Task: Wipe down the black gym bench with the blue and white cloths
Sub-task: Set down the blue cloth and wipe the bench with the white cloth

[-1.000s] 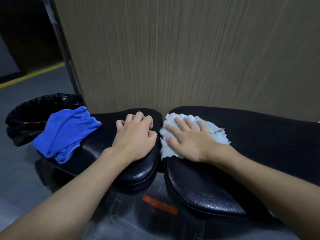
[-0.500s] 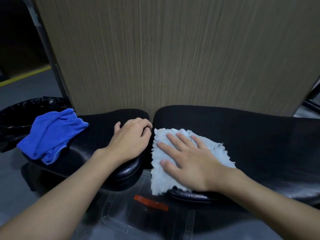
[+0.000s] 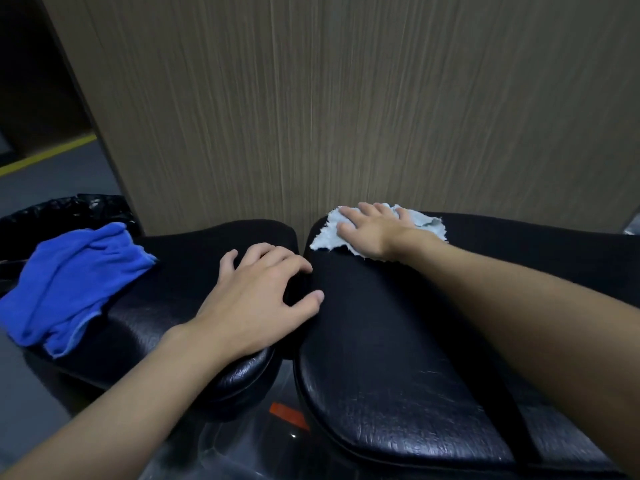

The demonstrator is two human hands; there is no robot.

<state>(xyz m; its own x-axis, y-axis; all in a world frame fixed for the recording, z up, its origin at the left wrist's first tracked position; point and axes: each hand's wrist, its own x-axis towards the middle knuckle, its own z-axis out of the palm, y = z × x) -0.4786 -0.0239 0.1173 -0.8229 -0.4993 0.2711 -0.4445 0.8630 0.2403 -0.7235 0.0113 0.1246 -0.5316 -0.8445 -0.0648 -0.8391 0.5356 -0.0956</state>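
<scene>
The black gym bench has two padded sections: a small left pad (image 3: 180,271) and a long right pad (image 3: 388,358), split by a narrow gap. My right hand (image 3: 370,230) lies flat with fingers spread on the white cloth (image 3: 327,235), pressing it on the far end of the right pad near the wall. My left hand (image 3: 256,296) rests on the left pad at the gap, fingers curled and apart, thumb touching the right pad. The blue cloth (image 3: 72,282) lies crumpled on the left pad's left end, untouched.
A wood-grain wall panel (image 3: 346,116) rises directly behind the bench. A black-lined bin (image 3: 69,209) sits at the left behind the blue cloth. A clear plastic container with an orange label (image 3: 287,415) lies under the gap. Grey floor with a yellow line (image 3: 45,157) at left.
My right hand slid the white cloth from the near edge of the right pad up to its far end by the wall. My left hand stayed at the gap, fingers slightly more spread.
</scene>
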